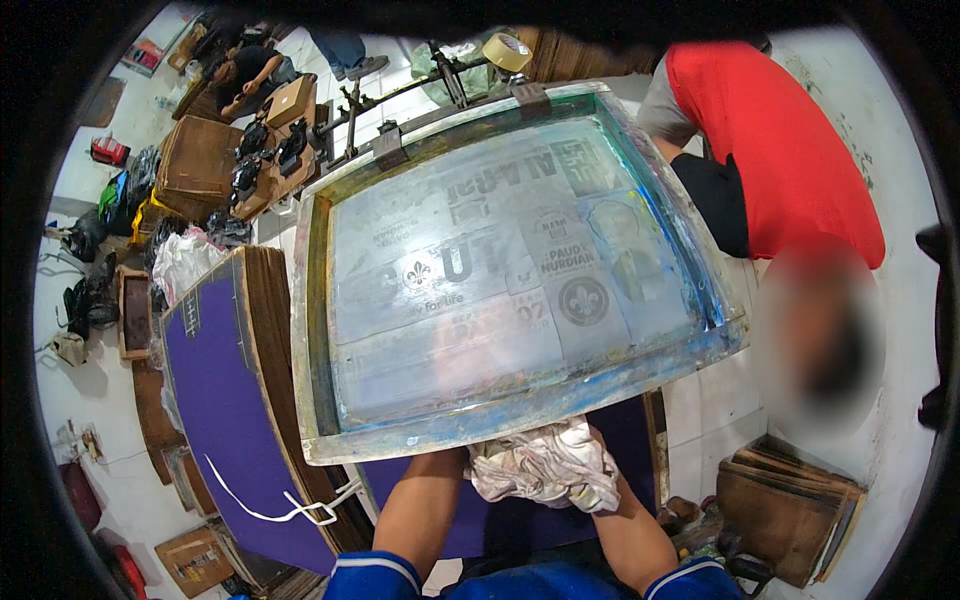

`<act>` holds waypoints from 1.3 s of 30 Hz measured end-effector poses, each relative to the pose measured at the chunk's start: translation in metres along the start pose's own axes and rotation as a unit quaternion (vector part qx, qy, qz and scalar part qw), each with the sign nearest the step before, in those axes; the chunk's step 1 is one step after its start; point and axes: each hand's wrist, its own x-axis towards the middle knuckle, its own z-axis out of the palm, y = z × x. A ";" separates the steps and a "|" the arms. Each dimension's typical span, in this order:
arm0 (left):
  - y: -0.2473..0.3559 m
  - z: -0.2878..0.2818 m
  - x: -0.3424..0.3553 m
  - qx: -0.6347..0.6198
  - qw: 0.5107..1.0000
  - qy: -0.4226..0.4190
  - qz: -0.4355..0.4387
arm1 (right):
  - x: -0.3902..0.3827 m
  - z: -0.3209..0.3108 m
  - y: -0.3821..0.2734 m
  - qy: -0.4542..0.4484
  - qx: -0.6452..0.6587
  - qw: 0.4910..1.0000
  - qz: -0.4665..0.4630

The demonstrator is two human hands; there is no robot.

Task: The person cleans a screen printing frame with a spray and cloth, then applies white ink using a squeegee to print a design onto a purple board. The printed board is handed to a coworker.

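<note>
A wooden-framed printing screen [520,420], with faint stencil lettering and emblems on its pale mesh, is tilted up in front of me. Its far edge is fixed in metal hinge clamps [388,148]. Both my forearms reach up to its near edge. A crumpled, stained white rag [545,468] bunches just below that edge, against my right hand [606,500], which appears closed on it; the fingers are behind the cloth. My left hand is hidden beneath the frame, with only the forearm and wrist showing. A pinkish patch shows dimly through the mesh.
Purple-topped stacked boards [225,385] with a white cord [275,512] stand at left. On the right, a person in a red shirt [800,150] bends close to the frame. Brown boards [785,510] lean at lower right. A tape roll [507,52] sits by the clamps; another person crouches far left.
</note>
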 end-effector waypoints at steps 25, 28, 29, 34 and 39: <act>-0.014 0.052 -0.009 -0.112 0.980 -0.130 -0.098 | -0.027 -0.024 -0.001 0.036 -0.008 0.999 0.015; -0.003 0.027 -0.028 -0.109 0.970 -0.167 -0.137 | -0.031 -0.027 -0.001 0.041 -0.004 0.999 0.014; 0.003 0.018 -0.039 -0.100 0.969 -0.177 -0.144 | -0.032 -0.028 0.000 0.042 -0.005 0.999 0.014; 0.056 -0.009 -0.146 -0.001 0.989 0.102 0.104 | -0.029 -0.032 0.001 0.048 -0.018 0.999 0.007; 0.079 0.011 -0.197 -0.058 0.969 0.071 0.228 | 0.001 -0.011 -0.025 0.053 -0.066 0.996 -0.036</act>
